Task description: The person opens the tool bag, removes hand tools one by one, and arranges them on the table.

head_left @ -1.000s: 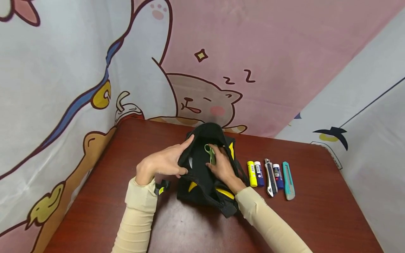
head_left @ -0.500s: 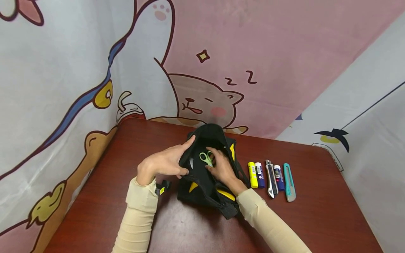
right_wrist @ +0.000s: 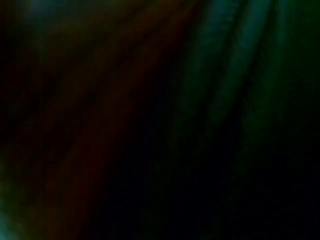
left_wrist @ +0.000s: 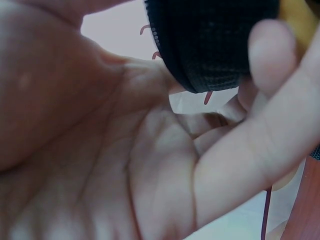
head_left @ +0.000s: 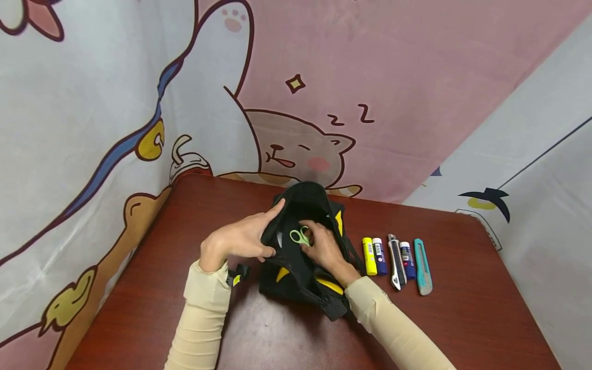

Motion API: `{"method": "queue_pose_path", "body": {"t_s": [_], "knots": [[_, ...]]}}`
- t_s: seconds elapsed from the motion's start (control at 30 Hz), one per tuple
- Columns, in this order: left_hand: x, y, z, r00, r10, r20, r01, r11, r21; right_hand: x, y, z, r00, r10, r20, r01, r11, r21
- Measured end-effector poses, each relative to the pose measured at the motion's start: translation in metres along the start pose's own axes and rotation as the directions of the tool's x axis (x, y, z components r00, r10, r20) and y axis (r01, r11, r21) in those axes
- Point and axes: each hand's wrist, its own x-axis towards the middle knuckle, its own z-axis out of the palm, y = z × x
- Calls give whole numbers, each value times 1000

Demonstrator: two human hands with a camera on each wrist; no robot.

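A black bag with yellow patches lies with its mouth open on the table in the head view. My left hand grips the left rim of the mouth, thumb and fingers spread along it. In the left wrist view that hand bends its fingers around the zippered black edge. Inside the mouth, my right hand pinches a pair of scissors with light green handles. The handle loops stick out to the left; the rest is hidden by the fingers. The right wrist view is too dark to make out.
Right of the bag, a yellow glue stick, two blue glue sticks, a grey-black utility knife and a teal utility knife lie in a row on the brown table. A black buckle lies by my left wrist.
The scissors have turned and shifted slightly left and down in my right hand, so that their handle loops show more. My left hand stays on the bag's rim.
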Motion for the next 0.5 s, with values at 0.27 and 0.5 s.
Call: {"method": "queue_pose_path", "body": {"t_s": [0.27,0.5], "knots": [[1,-1,0,1000,6,-6,-6,1000,-11,0,-2,-2,1000,14,6,-14,1000,-2],[1,-1,0,1000,5,-2,-5,1000,-17,-4,-7,-7,998,-37,-56,38,999,15]]}}
